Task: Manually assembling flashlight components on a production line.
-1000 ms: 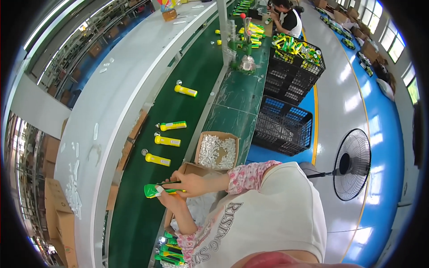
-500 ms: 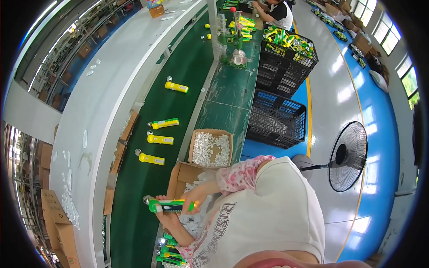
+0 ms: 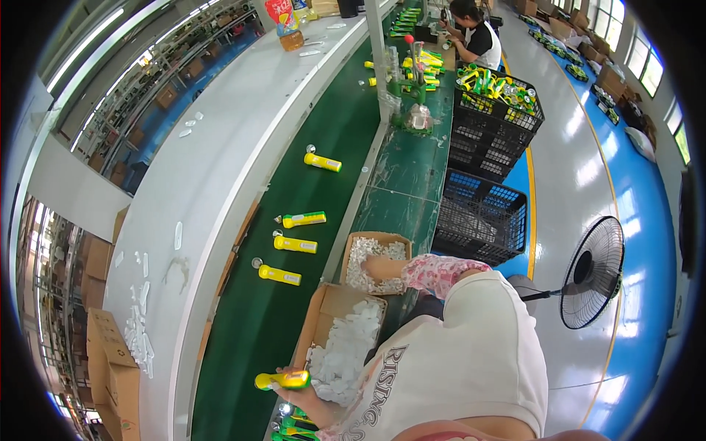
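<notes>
My left hand (image 3: 294,389) is closed round a yellow and green flashlight (image 3: 269,381), held over the edge of the belt beside a carton of flat, translucent white pieces (image 3: 340,345). My right hand (image 3: 382,269) reaches into a smaller carton (image 3: 379,237) full of small white pieces (image 3: 358,273). Its fingertips are blurred and partly sunk among the pieces, so their grip is hidden. More green and yellow flashlights (image 3: 294,426) lie below my left forearm.
Several yellow flashlights (image 3: 298,245) lie spaced along the green belt (image 3: 243,331). A black crate (image 3: 493,121) of flashlight parts and another crate (image 3: 478,217) stand beyond the bench. A standing fan (image 3: 592,272) is at right; another person (image 3: 478,37) sits at the far end.
My right hand has left the flashlight and moved up into the carton of small pieces. My left hand has kept the flashlight and turned it, so its yellow side shows. The view has shifted.
</notes>
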